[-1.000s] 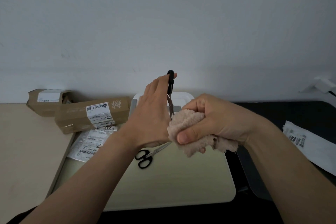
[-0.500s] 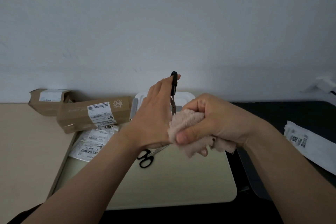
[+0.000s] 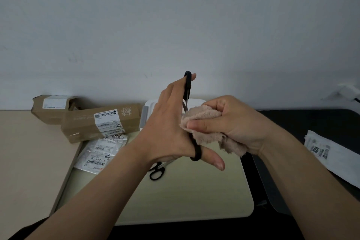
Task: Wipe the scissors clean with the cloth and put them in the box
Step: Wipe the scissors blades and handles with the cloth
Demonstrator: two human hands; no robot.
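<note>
Plain grey wall behind, pale tray [image 3: 194,200] below. Left hand [image 3: 167,128] holds black-handled scissors [image 3: 188,87] spread open, thumb through lower loop. Right hand [image 3: 237,122] fisted on pink cloth [image 3: 200,121], pinching a blade just right of that grip. Second scissors [image 3: 156,171] lie under the left wrist.

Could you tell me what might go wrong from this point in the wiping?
The right hand squeezes the fluffy beige cloth around the blades of the black-handled scissors held by the left hand; a blade could cut cloth or fingers. A second pair of black-handled scissors lies under the left wrist and might be knocked.
</note>
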